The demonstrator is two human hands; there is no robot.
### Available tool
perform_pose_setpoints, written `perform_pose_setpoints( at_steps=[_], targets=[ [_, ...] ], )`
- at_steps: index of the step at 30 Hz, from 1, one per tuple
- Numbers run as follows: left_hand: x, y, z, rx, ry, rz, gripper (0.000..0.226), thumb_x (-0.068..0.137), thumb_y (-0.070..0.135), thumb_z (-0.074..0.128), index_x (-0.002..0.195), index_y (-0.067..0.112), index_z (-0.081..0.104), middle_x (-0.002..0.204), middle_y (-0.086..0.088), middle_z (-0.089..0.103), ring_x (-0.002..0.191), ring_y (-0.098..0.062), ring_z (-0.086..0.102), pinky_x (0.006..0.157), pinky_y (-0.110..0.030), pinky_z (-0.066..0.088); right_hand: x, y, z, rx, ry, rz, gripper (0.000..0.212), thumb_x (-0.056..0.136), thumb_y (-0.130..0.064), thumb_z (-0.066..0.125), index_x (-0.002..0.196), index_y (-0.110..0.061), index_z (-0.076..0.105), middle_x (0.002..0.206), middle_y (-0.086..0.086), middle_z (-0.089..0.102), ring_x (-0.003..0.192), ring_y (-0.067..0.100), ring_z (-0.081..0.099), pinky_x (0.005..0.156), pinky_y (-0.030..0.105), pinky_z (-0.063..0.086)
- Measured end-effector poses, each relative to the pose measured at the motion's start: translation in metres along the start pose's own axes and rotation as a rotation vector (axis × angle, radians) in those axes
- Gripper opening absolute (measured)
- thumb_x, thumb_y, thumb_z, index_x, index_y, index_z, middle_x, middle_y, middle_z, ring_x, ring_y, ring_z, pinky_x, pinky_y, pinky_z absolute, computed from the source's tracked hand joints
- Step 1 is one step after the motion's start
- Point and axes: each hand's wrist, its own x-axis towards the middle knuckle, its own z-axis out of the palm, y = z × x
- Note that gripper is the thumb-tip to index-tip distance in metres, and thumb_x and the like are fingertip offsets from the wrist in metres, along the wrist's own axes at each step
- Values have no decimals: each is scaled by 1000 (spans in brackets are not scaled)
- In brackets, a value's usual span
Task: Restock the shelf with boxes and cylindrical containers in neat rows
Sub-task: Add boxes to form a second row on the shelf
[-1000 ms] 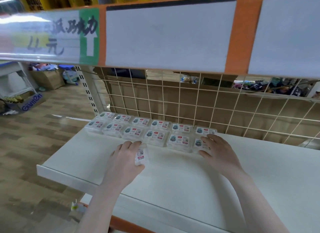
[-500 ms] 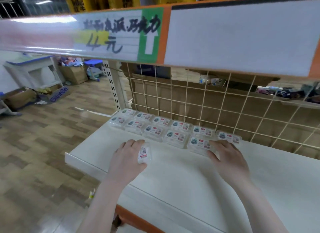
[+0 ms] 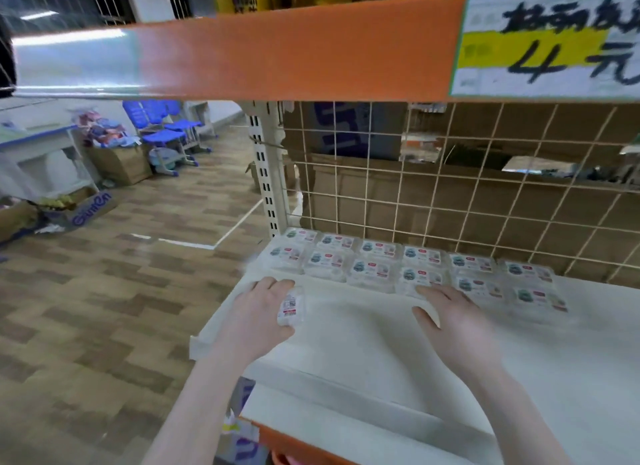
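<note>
The white shelf (image 3: 363, 347) is spreading smooth and matte across the lower half of the view, a raised lip running along its front edge and a cream wire grid (image 3: 450, 201) standing behind it, brown cardboard showing through the squares. Overhead, an orange price rail (image 3: 277, 45) is carrying a handwritten tag. Against the grid, the rows of boxes (image 3: 377, 267) are lying flat in two lines — small, clear, glossy plastic with rounded corners and printed labels facing up — while the boxes at the right end are sitting a little further forward than the rest. The right hand (image 3: 453, 319) is reaching in palm down with fingers nearly straight, gripping nothing, its fingertips touching the front edge of a front-row box. The left hand (image 3: 258, 317) is curling round one more clear box (image 3: 292, 305), held on edge near the shelf's left front, just short of the rows. The step in hand looks like starting a third line: it would go best by laying the box flat, label up, sliding it until its side is meeting the front row squarely, and steadying the neighbours with the free hand, since slick plastic on a smooth shelf probably skids easily — a light, level push should be keeping the line straight.
</note>
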Motion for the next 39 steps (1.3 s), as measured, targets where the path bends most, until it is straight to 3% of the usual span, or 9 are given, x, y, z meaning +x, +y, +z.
perform_pose_setpoints(
  at_steps=[6, 11, 24, 30, 34, 39],
  targets=[
    [20, -34, -5, 28, -27, 103, 66, 80, 33, 62, 140, 28, 36, 134, 5, 44, 120, -19, 42, 92, -27, 37, -6, -37, 15, -19, 57, 24, 35, 62, -7, 84, 95, -8, 72, 90, 9, 70, 76, 32, 67, 60, 36, 55],
    [43, -46, -4, 52, -86, 135, 67, 77, 34, 62, 138, 28, 37, 128, 2, 48, 117, -21, 45, 88, -29, 40, -10, -52, 24, -27, 64, 79, 35, 62, -9, 84, 96, -9, 72, 89, 7, 70, 76, 30, 67, 57, 33, 54],
    [74, -58, 12, 2, -109, 253, 62, 79, 37, 61, 137, 30, 41, 130, 2, 49, 118, -20, 44, 87, -26, 40, -4, -65, 37, -7, 17, 213, 32, 81, -15, 69, 112, -11, 67, 110, 8, 66, 99, 31, 61, 77, 37, 50],
    [62, -68, 22, -23, 6, 302, 54, 83, 29, 61, 135, 25, 46, 135, 3, 45, 125, -20, 39, 97, -32, 41, -1, -70, 42, 14, -36, 245, 35, 87, -21, 62, 122, -16, 61, 121, 3, 60, 110, 26, 55, 85, 34, 44],
    [36, -70, 37, -75, 265, 360, 51, 63, 22, 81, 111, 19, 63, 111, 1, 62, 105, -22, 56, 83, -32, 51, 0, -75, 48, 42, -40, 229, 33, 84, -18, 65, 117, -15, 65, 117, 4, 63, 105, 28, 58, 83, 34, 45],
    [19, -69, 54, -131, 316, 319, 43, 72, 28, 78, 111, 17, 66, 112, 2, 65, 105, -20, 61, 84, -31, 52, 1, -82, 57, 62, -48, 229, 33, 82, -17, 67, 115, -15, 66, 113, 3, 64, 100, 28, 60, 81, 34, 46]
  ],
)
